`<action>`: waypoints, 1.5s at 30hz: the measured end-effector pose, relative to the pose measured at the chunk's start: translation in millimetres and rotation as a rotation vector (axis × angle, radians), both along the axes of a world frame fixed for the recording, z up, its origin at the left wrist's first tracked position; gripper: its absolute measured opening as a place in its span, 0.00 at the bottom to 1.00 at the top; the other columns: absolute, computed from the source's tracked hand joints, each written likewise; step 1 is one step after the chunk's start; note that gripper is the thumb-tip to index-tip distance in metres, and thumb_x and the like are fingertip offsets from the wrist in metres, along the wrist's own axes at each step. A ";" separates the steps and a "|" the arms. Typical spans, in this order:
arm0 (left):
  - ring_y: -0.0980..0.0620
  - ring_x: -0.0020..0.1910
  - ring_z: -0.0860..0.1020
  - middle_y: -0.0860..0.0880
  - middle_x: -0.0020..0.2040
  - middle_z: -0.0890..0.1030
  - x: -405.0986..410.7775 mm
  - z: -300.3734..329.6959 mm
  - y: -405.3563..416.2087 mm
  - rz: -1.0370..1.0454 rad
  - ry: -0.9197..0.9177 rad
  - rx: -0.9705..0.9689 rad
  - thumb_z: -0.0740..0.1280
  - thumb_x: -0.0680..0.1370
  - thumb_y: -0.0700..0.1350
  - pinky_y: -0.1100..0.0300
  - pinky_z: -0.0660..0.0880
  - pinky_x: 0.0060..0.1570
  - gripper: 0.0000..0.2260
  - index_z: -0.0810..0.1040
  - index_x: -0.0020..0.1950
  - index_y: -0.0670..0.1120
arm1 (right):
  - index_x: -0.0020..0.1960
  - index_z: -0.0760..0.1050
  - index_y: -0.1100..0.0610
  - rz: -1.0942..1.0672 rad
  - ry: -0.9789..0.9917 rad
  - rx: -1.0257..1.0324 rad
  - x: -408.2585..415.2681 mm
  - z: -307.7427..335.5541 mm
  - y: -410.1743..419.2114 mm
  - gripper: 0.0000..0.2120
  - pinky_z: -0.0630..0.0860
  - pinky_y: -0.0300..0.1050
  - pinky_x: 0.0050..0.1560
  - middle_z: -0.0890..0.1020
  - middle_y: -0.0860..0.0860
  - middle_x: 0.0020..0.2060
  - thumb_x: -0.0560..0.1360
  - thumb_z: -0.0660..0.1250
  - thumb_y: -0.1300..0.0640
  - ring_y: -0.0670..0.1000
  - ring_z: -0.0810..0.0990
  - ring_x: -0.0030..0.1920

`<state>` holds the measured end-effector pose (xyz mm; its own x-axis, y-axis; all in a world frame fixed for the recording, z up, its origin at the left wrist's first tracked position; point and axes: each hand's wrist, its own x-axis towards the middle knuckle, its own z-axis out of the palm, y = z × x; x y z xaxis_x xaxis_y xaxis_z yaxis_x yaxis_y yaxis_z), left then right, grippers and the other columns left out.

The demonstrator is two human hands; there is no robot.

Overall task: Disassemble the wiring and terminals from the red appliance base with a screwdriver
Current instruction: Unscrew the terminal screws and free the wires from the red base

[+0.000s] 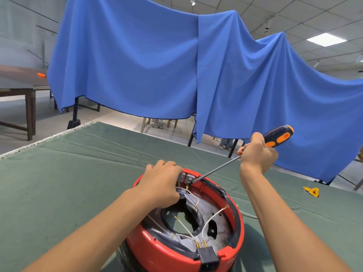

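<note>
Near the front edge of the bench, on its green cloth, the red appliance base sits open side up, with white wires looping across its hollow and a black socket at the nearest rim. The person's left hand curls over the far rim, fingers gripping the base beside 2 metal terminals to steady it. The right hand is wrapped around the screwdriver where handle meets shaft, and the long shaft slants down to the terminals; the tip seems to rest on a screw there, though it is too small to be sure.

The risk I see is the tip slipping. The shaft comes in at a shallow slant, so a hard push could skate it off the screw and into the left fingers just beside it, or chew the screw head. A jerk could also tear the thin wires or tip the base off the front edge.
</note>
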<state>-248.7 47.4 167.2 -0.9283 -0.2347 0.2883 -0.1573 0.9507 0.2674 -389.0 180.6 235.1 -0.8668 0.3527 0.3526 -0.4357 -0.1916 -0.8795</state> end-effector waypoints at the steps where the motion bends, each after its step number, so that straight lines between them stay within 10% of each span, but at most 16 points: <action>1: 0.47 0.64 0.66 0.51 0.62 0.71 -0.1 0.1 0.0 0.000 0.000 0.001 0.63 0.71 0.42 0.51 0.62 0.60 0.22 0.70 0.65 0.49 | 0.26 0.64 0.55 -0.008 -0.014 0.004 -0.8 0.6 -0.4 0.13 0.67 0.43 0.28 0.67 0.47 0.13 0.67 0.62 0.58 0.51 0.68 0.19; 19: 0.47 0.64 0.65 0.50 0.64 0.71 2.0 -0.1 1.3 0.007 0.002 0.004 0.62 0.72 0.41 0.50 0.62 0.61 0.21 0.70 0.65 0.48 | 0.17 0.68 0.55 0.098 0.271 -0.204 55.8 -31.5 23.9 0.20 0.63 0.36 0.24 0.74 0.51 0.17 0.68 0.62 0.56 0.48 0.64 0.18; 27: 0.47 0.64 0.66 0.50 0.64 0.71 2.6 2.3 2.9 0.013 -0.020 0.012 0.63 0.72 0.41 0.49 0.62 0.62 0.21 0.70 0.65 0.48 | 0.28 0.66 0.60 0.158 0.401 -0.083 70.0 -31.0 21.5 0.10 0.68 0.34 0.26 0.74 0.49 0.18 0.66 0.61 0.58 0.46 0.70 0.20; 45: 0.47 0.64 0.66 0.49 0.63 0.71 4.6 2.2 3.4 0.012 -0.014 0.006 0.64 0.73 0.43 0.50 0.62 0.61 0.20 0.70 0.64 0.47 | 0.24 0.63 0.58 0.017 0.039 -0.120 5.0 -12.3 11.2 0.12 0.63 0.34 0.20 0.67 0.47 0.13 0.65 0.61 0.60 0.49 0.67 0.15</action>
